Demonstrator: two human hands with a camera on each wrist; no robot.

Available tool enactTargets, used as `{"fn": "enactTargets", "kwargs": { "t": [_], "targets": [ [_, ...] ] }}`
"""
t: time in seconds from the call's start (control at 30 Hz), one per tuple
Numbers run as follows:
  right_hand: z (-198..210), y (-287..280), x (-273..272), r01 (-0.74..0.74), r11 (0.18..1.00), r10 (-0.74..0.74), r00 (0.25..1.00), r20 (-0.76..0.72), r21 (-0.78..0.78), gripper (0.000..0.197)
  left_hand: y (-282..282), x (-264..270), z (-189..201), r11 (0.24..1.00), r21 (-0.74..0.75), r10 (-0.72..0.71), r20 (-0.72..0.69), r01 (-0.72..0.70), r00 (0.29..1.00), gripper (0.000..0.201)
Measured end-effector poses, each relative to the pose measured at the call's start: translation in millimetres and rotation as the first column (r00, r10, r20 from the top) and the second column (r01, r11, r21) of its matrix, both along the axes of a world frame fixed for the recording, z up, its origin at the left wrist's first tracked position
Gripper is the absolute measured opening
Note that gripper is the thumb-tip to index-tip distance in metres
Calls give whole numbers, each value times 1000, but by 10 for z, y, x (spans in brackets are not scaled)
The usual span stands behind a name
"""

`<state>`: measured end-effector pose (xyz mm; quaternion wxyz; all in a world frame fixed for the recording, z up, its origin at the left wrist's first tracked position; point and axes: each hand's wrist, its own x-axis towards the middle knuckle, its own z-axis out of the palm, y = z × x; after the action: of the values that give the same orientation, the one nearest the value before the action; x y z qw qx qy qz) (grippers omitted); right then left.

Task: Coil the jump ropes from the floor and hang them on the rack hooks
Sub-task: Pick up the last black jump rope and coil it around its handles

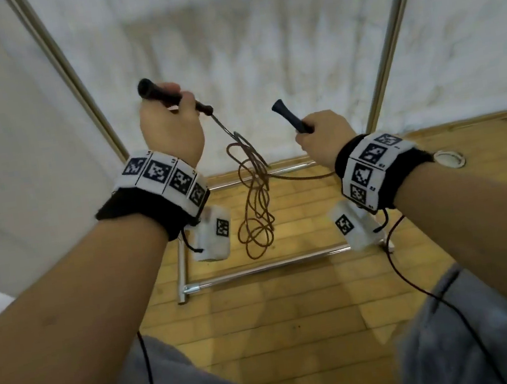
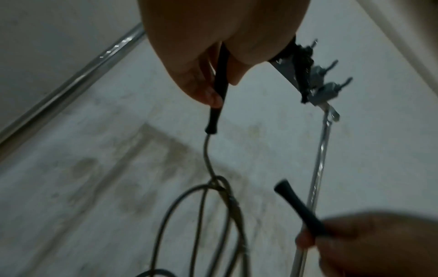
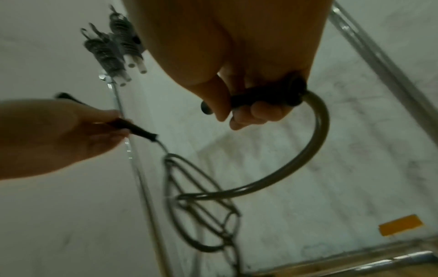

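One jump rope has two black handles and a brown cord (image 1: 254, 198). My left hand (image 1: 172, 122) grips one handle (image 1: 168, 97) held high, and the cord drops from it in several tangled loops above the floor. My right hand (image 1: 319, 136) grips the other handle (image 1: 290, 120), its free end pointing up; the cord arcs from this fist (image 3: 320, 150) into the loops (image 3: 201, 206). The left wrist view has the left handle (image 2: 217, 97) pinched between thumb and fingers. The rack hooks (image 2: 317, 78) are up on the top bar, beyond both hands.
The metal rack's uprights (image 1: 69, 77) (image 1: 392, 35) and base bars (image 1: 265, 267) stand on a wooden floor before a white sheet. Dark coiled bundles with white ends (image 3: 118, 54) hang at the hooks. A white ring (image 1: 449, 159) lies on the floor at right.
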<state>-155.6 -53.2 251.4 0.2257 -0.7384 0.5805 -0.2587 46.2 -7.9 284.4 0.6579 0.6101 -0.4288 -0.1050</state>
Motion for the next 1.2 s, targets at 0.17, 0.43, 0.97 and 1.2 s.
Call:
{"fn": "enactTargets", "kwargs": {
  "t": [0.17,0.43,0.97,1.2],
  "targets": [
    [-144,-43,-108,92,995,-94,993,66,29,21,17,143,-222,990,127,62,53,-68,997,17],
    [-205,129,138,-367,918,333,920,206,154,13,-88,194,-364,966,205,-75,-357,156,931,3],
    [-142,55,74,-267,958,256,961,106,102,32,-61,-167,-443,753,255,-356,-618,607,701,15],
    [-42,85,-30,-329,936,333,943,-15,123,18,48,-172,-436,700,344,-366,-579,626,728,5]
  ]
}}
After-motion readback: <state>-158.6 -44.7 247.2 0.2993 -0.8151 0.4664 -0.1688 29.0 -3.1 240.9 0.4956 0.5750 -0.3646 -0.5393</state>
